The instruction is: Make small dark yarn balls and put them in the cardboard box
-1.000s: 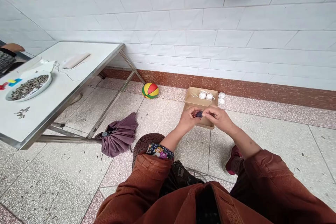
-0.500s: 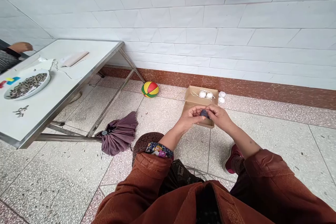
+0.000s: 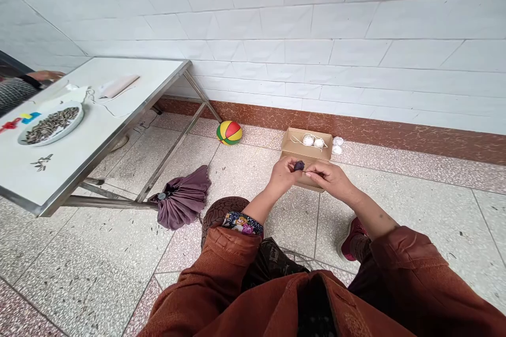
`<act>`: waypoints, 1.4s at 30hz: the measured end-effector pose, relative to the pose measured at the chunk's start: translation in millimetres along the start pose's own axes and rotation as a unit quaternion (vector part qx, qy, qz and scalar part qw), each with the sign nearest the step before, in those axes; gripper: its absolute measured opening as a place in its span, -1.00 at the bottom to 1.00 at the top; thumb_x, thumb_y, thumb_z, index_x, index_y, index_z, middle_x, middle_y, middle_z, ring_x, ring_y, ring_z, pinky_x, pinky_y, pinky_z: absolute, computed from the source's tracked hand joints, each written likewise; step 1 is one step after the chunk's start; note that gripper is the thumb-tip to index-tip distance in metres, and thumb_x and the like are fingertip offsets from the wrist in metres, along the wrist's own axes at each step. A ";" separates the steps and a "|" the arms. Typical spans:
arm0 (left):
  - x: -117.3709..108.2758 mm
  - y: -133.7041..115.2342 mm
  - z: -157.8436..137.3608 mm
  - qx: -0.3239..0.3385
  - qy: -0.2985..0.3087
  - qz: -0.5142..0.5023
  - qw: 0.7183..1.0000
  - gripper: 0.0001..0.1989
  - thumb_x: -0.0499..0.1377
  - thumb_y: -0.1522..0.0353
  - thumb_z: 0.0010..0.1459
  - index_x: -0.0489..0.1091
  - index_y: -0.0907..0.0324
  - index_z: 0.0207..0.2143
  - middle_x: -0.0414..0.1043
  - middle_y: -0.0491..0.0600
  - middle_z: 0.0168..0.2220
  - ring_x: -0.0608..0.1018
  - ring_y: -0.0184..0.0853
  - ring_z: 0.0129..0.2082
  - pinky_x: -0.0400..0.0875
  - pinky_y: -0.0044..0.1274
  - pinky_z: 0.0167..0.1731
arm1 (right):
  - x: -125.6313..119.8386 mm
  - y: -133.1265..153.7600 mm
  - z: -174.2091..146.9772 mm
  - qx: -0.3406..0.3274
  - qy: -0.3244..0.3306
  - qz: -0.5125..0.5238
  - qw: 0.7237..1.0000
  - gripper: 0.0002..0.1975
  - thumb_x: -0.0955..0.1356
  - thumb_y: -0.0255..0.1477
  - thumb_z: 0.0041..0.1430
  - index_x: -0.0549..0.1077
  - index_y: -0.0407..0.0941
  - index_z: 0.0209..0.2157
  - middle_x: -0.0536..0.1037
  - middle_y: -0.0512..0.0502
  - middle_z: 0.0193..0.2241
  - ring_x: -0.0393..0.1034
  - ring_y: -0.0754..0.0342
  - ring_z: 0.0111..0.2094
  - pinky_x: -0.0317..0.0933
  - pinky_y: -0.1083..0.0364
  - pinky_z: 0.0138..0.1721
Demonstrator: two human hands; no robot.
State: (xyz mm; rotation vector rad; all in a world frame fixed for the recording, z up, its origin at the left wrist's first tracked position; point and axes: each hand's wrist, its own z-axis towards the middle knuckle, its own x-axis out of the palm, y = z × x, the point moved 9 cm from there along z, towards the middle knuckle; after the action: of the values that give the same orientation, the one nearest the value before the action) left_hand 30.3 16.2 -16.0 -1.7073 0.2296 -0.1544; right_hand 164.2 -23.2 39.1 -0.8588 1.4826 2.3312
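Dark bundle (image 3: 299, 165): over the near half of the cardboard box (image 3: 287, 143).
My left hand (image 3: 283, 176), nearer, pinches it; my right hand (image 3: 331, 179) is narrowed at the box's right edge, grip and bundle's long axis indistinct.

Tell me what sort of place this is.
Likely a household space: a colourful ball on the floor, a dish of what look like seeds on the table, and a white tiled wall.
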 end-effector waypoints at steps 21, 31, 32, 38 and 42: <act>13.7 4.4 -8.9 -0.084 0.069 -0.253 0.962 -0.57 0.47 0.30 -0.13 0.46 0.24 -0.20 0.48 -0.11 -0.33 0.46 -0.51 -0.46 0.36 -0.55 -0.35 | 9.7 -17.7 -3.3 0.048 -0.055 0.007 0.997 -0.81 0.29 -0.29 0.38 0.52 -0.03 -0.22 0.63 -0.10 -0.27 0.50 -0.04 -0.23 0.36 0.00 -0.16; 19.3 -6.6 -10.3 -0.045 0.094 -0.226 0.969 -0.52 0.45 0.17 -0.05 0.47 0.23 -0.14 0.50 -0.07 -0.28 0.51 -0.47 -0.40 0.40 -0.52 -0.28 | 9.1 -18.7 -5.5 0.051 -0.069 -0.015 0.996 -0.78 0.27 -0.29 0.41 0.49 -0.03 -0.26 0.61 -0.07 -0.33 0.51 -0.03 -0.26 0.36 0.01 -0.17; 18.4 -5.7 -9.8 -0.045 0.088 -0.224 0.970 -0.53 0.46 0.17 -0.06 0.48 0.23 -0.15 0.50 -0.07 -0.28 0.50 -0.47 -0.40 0.40 -0.53 -0.29 | 10.4 -19.0 -6.1 0.049 -0.065 -0.022 0.996 -0.79 0.26 -0.29 0.41 0.49 -0.03 -0.25 0.61 -0.09 -0.31 0.52 -0.04 -0.23 0.37 0.01 -0.16; 2.5 5.2 -3.6 -0.044 0.011 -0.224 0.974 -0.52 0.48 0.16 -0.12 0.49 0.22 -0.20 0.50 -0.07 -0.31 0.49 -0.46 -0.40 0.35 -0.56 -0.35 | 20.9 -12.5 -10.4 0.007 -0.016 -0.096 0.995 -0.76 0.21 -0.34 0.44 0.50 -0.04 -0.12 0.62 -0.16 -0.21 0.54 -0.09 -0.17 0.40 -0.03 -0.17; -0.7 10.1 -0.5 -0.041 0.003 -0.185 0.982 -0.52 0.46 0.15 -0.11 0.53 0.20 -0.18 0.51 -0.04 -0.27 0.51 -0.40 -0.34 0.40 -0.53 -0.31 | 15.7 -0.4 -10.9 -0.032 0.008 -0.138 0.990 -0.72 0.21 -0.34 0.45 0.55 -0.03 -0.13 0.57 -0.15 -0.31 0.50 -0.04 -0.31 0.39 0.01 -0.26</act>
State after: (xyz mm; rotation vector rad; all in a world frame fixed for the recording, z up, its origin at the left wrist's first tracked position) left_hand 28.8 14.6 -26.0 -1.8186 -0.0814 -0.4289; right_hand 155.7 -34.2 26.0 -1.0301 1.2114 2.1808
